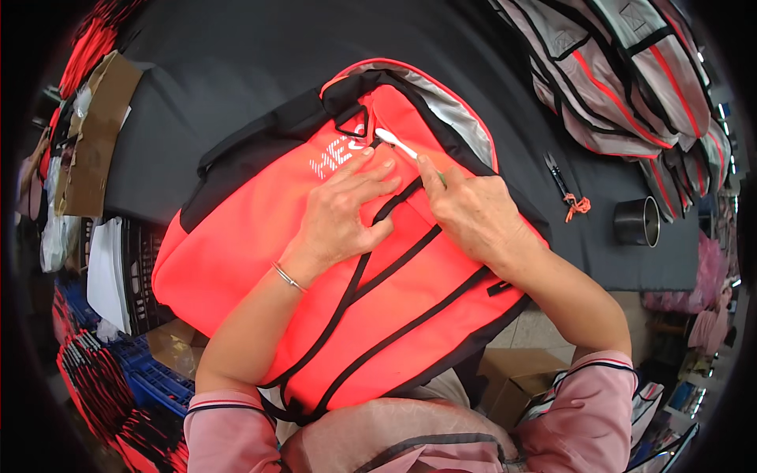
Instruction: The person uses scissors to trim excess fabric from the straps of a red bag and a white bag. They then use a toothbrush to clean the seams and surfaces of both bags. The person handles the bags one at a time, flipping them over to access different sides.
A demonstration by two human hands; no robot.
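A bright coral-red fabric bag (248, 236) with black trim and black cords lies before me. Its upper edge gapes, showing a silvery lining (458, 112). My left hand (343, 207) is laid palm down on the red panel, fingers spread, beside a white print (332, 156). In my right hand (473, 213) is a small brush (397, 143) that looks like a toothbrush, with a white head end and a bit of green handle. Its head is over the fabric near a black strap loop (353, 124). My palm hides most of the handle.
Thread snips (555, 171) with an orange cord and a metal cup (630, 223) are on the black-covered table (236, 65) at right. Grey bags (615, 100) are piled beyond. A cardboard box (100, 142) and a black crate (142, 272) stand left; a blue crate (157, 378) sits lower.
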